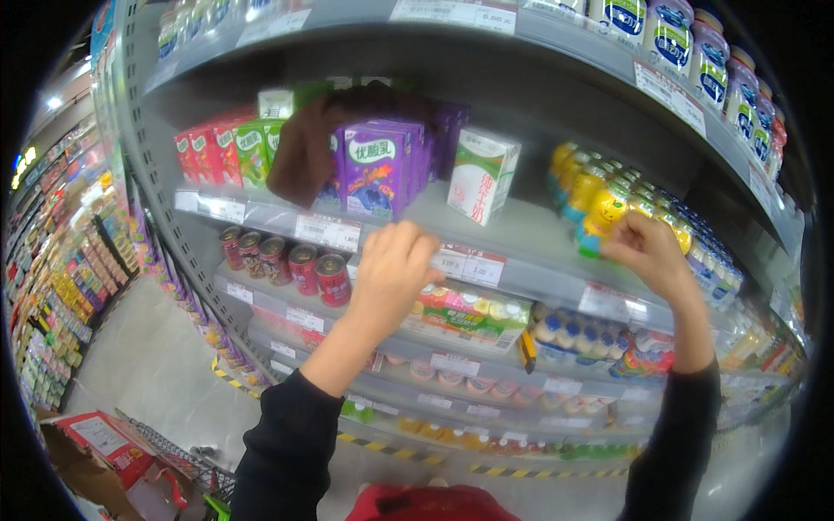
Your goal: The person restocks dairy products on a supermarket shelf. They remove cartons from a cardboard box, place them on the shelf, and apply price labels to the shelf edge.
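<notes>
My left hand (396, 272) is curled in front of the shelf's price-tag rail, below purple drink cartons (373, 170); its palm is hidden. A brown cloth (301, 159) hangs over some of these cartons. To their right a white milk carton (482, 176) stands upright on the shelf (420, 203). With bent, pinched fingers my right hand (642, 251) grips the near lower edge of a pack of yellow bottles (601, 207). The pack is tilted and blurred, and its near bottom is partly behind my fingers.
Red and green cartons (251, 153) stand at the left. Red cans (303, 268) and boxed bottles (475, 316) fill the shelf below. A yellow box cutter (527, 352) sits at a lower shelf edge. Bottles (671, 39) line the shelf above. An open cardboard box (107, 449) stands lower left.
</notes>
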Tool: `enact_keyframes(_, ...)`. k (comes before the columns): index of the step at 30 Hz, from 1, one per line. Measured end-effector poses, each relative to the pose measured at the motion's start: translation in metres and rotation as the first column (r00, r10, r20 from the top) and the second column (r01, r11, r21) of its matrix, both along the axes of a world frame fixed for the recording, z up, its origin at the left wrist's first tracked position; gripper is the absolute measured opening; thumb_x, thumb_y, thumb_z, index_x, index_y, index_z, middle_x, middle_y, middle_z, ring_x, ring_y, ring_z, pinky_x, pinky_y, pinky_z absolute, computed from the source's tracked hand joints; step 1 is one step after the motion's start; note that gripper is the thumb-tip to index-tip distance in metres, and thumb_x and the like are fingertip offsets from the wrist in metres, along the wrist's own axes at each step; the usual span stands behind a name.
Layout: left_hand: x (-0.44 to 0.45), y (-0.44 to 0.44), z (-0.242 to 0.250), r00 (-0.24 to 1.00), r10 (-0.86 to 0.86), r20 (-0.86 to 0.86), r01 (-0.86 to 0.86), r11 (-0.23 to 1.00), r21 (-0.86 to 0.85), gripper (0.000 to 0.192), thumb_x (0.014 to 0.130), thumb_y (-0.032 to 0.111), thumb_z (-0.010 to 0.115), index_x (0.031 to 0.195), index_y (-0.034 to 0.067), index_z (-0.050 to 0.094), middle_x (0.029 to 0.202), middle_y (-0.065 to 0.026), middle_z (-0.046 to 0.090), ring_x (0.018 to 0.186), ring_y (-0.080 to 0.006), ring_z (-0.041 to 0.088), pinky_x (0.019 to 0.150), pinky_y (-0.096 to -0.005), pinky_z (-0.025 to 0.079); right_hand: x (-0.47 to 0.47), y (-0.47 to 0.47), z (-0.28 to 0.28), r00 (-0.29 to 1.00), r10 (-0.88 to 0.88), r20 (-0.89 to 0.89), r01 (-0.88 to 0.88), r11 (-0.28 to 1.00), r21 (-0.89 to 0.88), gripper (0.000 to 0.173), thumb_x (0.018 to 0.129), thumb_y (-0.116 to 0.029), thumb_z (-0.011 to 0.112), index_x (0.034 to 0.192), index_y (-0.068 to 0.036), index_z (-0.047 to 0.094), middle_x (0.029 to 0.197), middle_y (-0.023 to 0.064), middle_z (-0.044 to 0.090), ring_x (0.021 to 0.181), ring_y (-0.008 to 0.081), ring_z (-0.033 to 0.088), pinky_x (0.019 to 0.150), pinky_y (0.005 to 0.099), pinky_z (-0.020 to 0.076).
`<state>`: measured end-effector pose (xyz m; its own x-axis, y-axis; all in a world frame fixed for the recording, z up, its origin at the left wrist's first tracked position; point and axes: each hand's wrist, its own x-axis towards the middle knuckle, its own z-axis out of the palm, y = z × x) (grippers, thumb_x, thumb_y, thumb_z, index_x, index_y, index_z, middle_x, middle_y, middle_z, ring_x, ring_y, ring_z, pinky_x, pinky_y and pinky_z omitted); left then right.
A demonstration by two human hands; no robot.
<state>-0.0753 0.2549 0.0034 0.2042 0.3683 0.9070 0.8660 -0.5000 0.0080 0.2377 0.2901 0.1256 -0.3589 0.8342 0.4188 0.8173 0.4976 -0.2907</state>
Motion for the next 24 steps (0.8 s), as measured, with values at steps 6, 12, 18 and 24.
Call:
enact_keyframes(6, 0.0, -0.002, 0.002, 1.0, -0.027, -0.001, 0.027, 1.0, -0.003, 0.043, 0.055, 0.013, 0.076, 0.092, 0.005, 0.057, 0.09, -0.0073, 0.053, 0.084, -0.0281, 0.052, 0.074, -0.0372, 0.04, -0.085, 0.029, -0.009, 0.98, 0.136, -0.146, -0.099, 0.967, 0.237, 0.064, 0.075, -0.041, 0.07, 0.118, 0.003, 0.052, 0.099, 0.0194, 0.062, 0.092, 0.03, 0.061, 0.079, 0.0363, 0.0482)
enact_keyframes(12, -0.004, -0.004, 0.011, 0.998, -0.041, -0.043, 0.037, 0.995, -0.091, 0.043, 0.054, 0.015, 0.078, 0.092, 0.005, 0.058, 0.092, -0.0077, 0.053, 0.087, -0.0289, 0.051, 0.075, -0.0378, 0.04, -0.121, 0.057, -0.008, 0.945, 0.077, -0.317, -0.12, 0.986, -0.118, 0.076, 0.07, -0.041, 0.073, 0.119, 0.011, 0.046, 0.094, 0.0199, 0.063, 0.066, 0.0234, 0.066, 0.061, 0.031, 0.0526)
enact_keyframes(18, -0.012, 0.001, 0.017, 0.991, -0.133, -0.002, 0.133, 0.99, 0.042, 0.034, 0.062, 0.018, 0.075, 0.09, 0.006, 0.059, 0.094, -0.0075, 0.053, 0.091, -0.0299, 0.05, 0.081, -0.0397, 0.039, -0.128, 0.099, 0.002, 0.944, 0.023, -0.331, -0.123, 0.951, -0.285, 0.036, 0.073, -0.018, 0.069, 0.091, 0.012, 0.06, 0.08, 0.0174, 0.066, 0.059, 0.0193, 0.067, 0.052, 0.0281, 0.0542)
enact_keyframes(24, -0.013, 0.03, 0.035, 0.991, -0.077, -0.113, 0.101, 0.969, 0.226, 0.025, 0.068, 0.015, 0.071, 0.088, 0.008, 0.059, 0.095, -0.0047, 0.056, 0.092, -0.0256, 0.053, 0.083, -0.0395, 0.038, -0.136, 0.159, 0.004, 0.905, -0.159, -0.395, -0.007, 0.921, -0.388, 0.027, 0.074, -0.01, 0.068, 0.092, 0.008, 0.061, 0.084, 0.0181, 0.066, 0.069, 0.0217, 0.069, 0.057, 0.0286, 0.0574)
